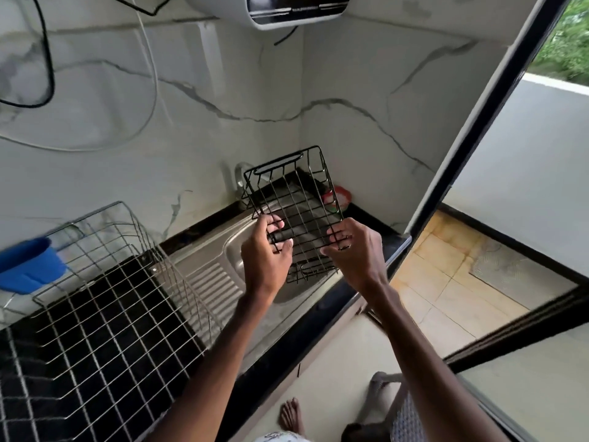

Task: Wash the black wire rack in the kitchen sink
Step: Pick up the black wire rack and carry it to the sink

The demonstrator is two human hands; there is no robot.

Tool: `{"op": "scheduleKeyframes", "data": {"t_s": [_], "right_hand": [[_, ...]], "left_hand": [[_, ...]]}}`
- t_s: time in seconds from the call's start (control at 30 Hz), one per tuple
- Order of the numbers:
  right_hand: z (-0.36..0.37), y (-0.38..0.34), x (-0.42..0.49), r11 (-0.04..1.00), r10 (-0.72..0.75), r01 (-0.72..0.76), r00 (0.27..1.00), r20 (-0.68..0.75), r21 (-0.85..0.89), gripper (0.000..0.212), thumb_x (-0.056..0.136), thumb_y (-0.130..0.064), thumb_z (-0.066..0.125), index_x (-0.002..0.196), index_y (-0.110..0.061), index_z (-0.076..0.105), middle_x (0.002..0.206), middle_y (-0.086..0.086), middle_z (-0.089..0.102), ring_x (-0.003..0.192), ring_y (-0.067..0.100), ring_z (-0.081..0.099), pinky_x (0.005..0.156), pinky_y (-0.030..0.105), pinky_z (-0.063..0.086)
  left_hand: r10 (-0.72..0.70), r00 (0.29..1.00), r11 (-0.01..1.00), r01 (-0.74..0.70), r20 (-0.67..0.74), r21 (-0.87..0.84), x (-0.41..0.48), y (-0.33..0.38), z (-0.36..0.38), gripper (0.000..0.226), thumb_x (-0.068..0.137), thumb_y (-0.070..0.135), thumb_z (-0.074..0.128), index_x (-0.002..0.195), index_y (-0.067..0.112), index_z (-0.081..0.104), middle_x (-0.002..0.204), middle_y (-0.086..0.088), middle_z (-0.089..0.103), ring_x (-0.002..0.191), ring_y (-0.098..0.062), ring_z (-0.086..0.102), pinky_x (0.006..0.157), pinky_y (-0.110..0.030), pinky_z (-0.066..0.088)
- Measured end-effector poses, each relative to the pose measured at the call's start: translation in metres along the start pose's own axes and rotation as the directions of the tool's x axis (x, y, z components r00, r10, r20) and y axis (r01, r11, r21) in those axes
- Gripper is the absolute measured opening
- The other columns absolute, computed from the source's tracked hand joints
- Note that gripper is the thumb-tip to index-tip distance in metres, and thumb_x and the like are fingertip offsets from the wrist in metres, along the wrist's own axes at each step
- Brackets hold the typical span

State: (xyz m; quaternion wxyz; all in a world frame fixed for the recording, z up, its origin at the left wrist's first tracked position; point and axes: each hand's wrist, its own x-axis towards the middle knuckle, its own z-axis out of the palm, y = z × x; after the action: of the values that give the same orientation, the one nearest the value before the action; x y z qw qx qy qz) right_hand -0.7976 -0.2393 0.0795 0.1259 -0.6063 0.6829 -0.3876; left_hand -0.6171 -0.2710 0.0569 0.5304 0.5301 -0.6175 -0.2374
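You hold the black wire rack (293, 199) over the sink (230, 247).
Your left hand (266, 250) and right hand (353, 247) curl fingers through its thin grid bars; the boxy rack tilts above that brushed steel sink with its ribbed drainboard (207, 279).

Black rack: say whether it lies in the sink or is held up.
Held up, tilted: left hand and right hand grip the rack at its near end above the sink.
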Motion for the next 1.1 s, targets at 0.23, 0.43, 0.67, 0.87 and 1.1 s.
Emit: {"op": "scheduleKeyframes", "data": {"t_s": [0.23, 0.43, 0.67, 0.87, 1.1], "right_hand": [[0.029, 0.017, 0.055, 0.981, 0.119, -0.135, 0.986, 0.117, 0.138, 0.024, 0.074, -0.038, 0.088, 0.090, -0.028, 0.074, 0.080, -0.013, 0.073, 0.071, 0.002, 0.070, 0.065, 0.033, 0.062], [0.051, 0.027, 0.099, 0.985, 0.156, -0.169, 0.946, 0.285, 0.021, 0.054, 0.067, -0.067, 0.080, 0.100, -0.025, 0.074, 0.095, -0.015, 0.073, 0.077, -0.005, 0.067, 0.067, 0.018, 0.054], [0.086, 0.022, 0.151, 0.985, 0.058, -0.132, 0.857, 0.512, 0.109, 0.076, 0.064, -0.073, 0.079, 0.118, -0.025, 0.057, 0.101, -0.014, 0.059, 0.081, -0.004, 0.060, 0.060, 0.006, 0.044], [0.125, 0.028, 0.188, 0.977, -0.068, -0.073, 0.789, 0.611, 0.203, 0.096, 0.076, -0.050, 0.084, 0.152, -0.018, 0.035, 0.144, 0.002, 0.053, 0.120, 0.016, 0.058, 0.094, 0.026, 0.049], [0.136, 0.058, 0.217, 0.968, -0.172, 0.014, 0.761, 0.625, 0.250, 0.065, 0.083, -0.032, 0.082, 0.140, -0.017, 0.053, 0.124, -0.006, 0.065, 0.110, 0.011, 0.062, 0.081, -0.007, 0.033]], "left_hand": [[-0.011, 1.000, 0.994, 0.011, 0.001, 0.105, 0.044, -0.026, 0.019, 0.043, 0.078, -0.007, 0.080, 0.115, 0.008, 0.063, 0.114, 0.000, 0.071, 0.103, -0.011, 0.068, 0.075, -0.029, 0.064], [-0.023, 1.000, 0.973, 0.025, -0.012, 0.229, 0.060, -0.043, 0.016, 0.041, 0.078, -0.007, 0.074, 0.112, 0.013, 0.063, 0.109, 0.012, 0.069, 0.072, -0.008, 0.068, 0.069, -0.006, 0.048], [-0.027, 0.988, 0.920, 0.085, -0.153, 0.382, 0.068, -0.064, 0.021, 0.046, 0.075, -0.008, 0.078, 0.116, 0.006, 0.062, 0.105, -0.007, 0.074, 0.089, -0.027, 0.071, 0.084, -0.033, 0.052], [-0.103, 0.959, 0.857, 0.221, -0.265, 0.466, 0.068, -0.075, 0.052, 0.049, 0.076, -0.009, 0.078, 0.122, 0.001, 0.063, 0.111, -0.013, 0.074, 0.095, -0.029, 0.073, 0.087, -0.035, 0.059], [-0.226, 0.916, 0.769, 0.376, -0.330, 0.517, 0.063, -0.063, 0.105, 0.054, 0.083, -0.001, 0.078, 0.133, -0.001, 0.059, 0.125, -0.016, 0.070, 0.107, -0.029, 0.072, 0.096, -0.040, 0.058]]}}
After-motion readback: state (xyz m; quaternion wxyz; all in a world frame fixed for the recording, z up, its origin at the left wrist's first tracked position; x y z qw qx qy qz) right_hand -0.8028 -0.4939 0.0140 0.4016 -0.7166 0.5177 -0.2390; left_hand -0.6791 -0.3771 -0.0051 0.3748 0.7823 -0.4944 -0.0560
